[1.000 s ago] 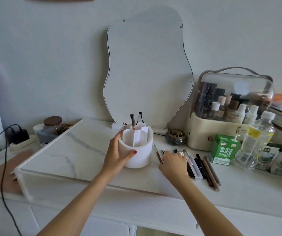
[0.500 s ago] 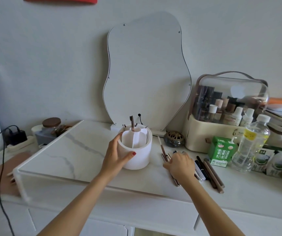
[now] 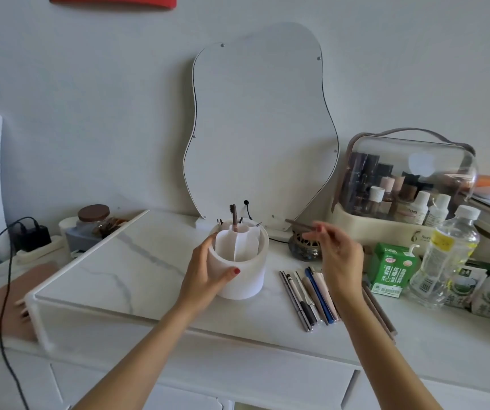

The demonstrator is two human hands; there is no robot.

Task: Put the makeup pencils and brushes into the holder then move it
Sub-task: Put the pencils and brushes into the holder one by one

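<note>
A white round holder point(image 3: 248, 281) with inner dividers stands on the marble top, with a brown brush point(image 3: 234, 221) and a few thin tools upright in it. My left hand point(image 3: 207, 273) grips the holder's left side. My right hand point(image 3: 337, 251) is raised to the right of the holder, its fingers pinching a thin brown pencil point(image 3: 298, 224) that points left toward the holder, blurred by motion. Several pencils and pens point(image 3: 309, 294) lie side by side on the top below my right hand, and two long brown ones point(image 3: 381, 313) lie further right.
A wavy mirror point(image 3: 260, 128) leans on the wall behind the holder. A small dark dish point(image 3: 304, 250), green carton point(image 3: 391, 270), clear bottle point(image 3: 445, 255) and cosmetics case point(image 3: 406, 184) crowd the right. A clear acrylic shelf point(image 3: 42, 309), jar point(image 3: 93, 223) and cable point(image 3: 4, 291) are left.
My right hand has lifted off the row of pencils with one thin brown pencil and moved up beside the holder. My left hand has stayed on the holder.
</note>
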